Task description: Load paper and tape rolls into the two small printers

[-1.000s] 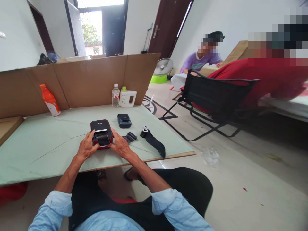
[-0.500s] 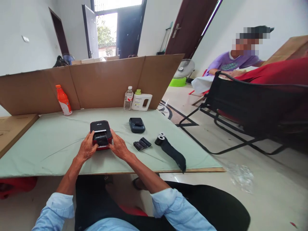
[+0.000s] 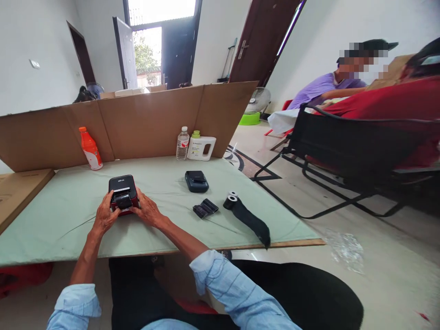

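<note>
A black and red device (image 3: 122,184), like a small printer, rests on the pale green table cover, left of the middle. My left hand (image 3: 106,214) grips its left side and near corner, and my right hand (image 3: 147,208) holds its right side. To the right sit a smaller dark device (image 3: 196,181), a folded black piece (image 3: 205,208) and two small rolls (image 3: 231,200). From the rolls a black strip (image 3: 252,224) runs toward the table's front edge.
Along a cardboard screen (image 3: 151,121) stand an orange bottle (image 3: 91,149), a clear bottle (image 3: 183,144) and a white jug (image 3: 202,147). A flat cardboard box (image 3: 24,190) lies at left. Beyond a black chair (image 3: 347,146) sits a person in purple (image 3: 314,91).
Both my hands have moved left across the table with the black and red device between them. The person in purple has shifted an arm, and another person's head now shows at far right.
</note>
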Available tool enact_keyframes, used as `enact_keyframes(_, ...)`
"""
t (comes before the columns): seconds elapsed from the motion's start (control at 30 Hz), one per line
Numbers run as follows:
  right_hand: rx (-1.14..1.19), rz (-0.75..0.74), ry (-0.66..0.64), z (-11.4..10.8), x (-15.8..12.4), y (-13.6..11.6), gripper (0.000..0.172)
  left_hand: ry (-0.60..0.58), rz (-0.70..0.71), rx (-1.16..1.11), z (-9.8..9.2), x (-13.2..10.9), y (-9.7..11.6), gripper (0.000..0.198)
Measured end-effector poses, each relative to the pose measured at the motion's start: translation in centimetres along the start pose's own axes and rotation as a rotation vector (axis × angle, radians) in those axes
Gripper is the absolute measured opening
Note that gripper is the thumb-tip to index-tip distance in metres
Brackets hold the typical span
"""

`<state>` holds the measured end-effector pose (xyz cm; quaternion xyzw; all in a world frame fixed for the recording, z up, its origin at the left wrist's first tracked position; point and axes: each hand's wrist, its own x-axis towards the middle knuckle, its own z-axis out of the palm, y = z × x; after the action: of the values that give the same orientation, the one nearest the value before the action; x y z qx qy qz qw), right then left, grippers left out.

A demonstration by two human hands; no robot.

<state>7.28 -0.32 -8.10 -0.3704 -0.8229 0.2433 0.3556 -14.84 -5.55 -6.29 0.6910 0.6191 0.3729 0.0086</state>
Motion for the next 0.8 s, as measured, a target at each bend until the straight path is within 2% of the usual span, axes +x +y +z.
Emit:
enact_keyframes(0.07, -0.048, -0.032, -0.035, -0.6, -1.4, 0.6, 0.086, 0.051, 0.000, -0.006, 0.4, -0.3, 0.3, 0.074)
enact_keyframes(0.23, -0.301, -0.076, -0.051, -2.2, -6.3, 2.3, 0.054, 0.105, -0.069, -0.020, 0.7, -0.7, 1.1, 0.077)
enact_keyframes(0.37, -0.388, -0.059, -0.050, -2.9, -8.9, 2.3, 0.035, 0.133, -0.143, -0.041, 0.6, -0.9, 2.0, 0.080)
enact_keyframes(0.47, -0.404, -0.059, -0.059, -3.1, -9.1, 1.8, 0.024, 0.160, -0.173, -0.050, 0.7, -0.8, 2.6, 0.085)
enact_keyframes(0.8, -0.371, -0.043, -0.036, -3.4, -8.5, 1.8, 0.017, 0.181, -0.278, -0.030, 0.8, -0.6, 3.3, 0.115)
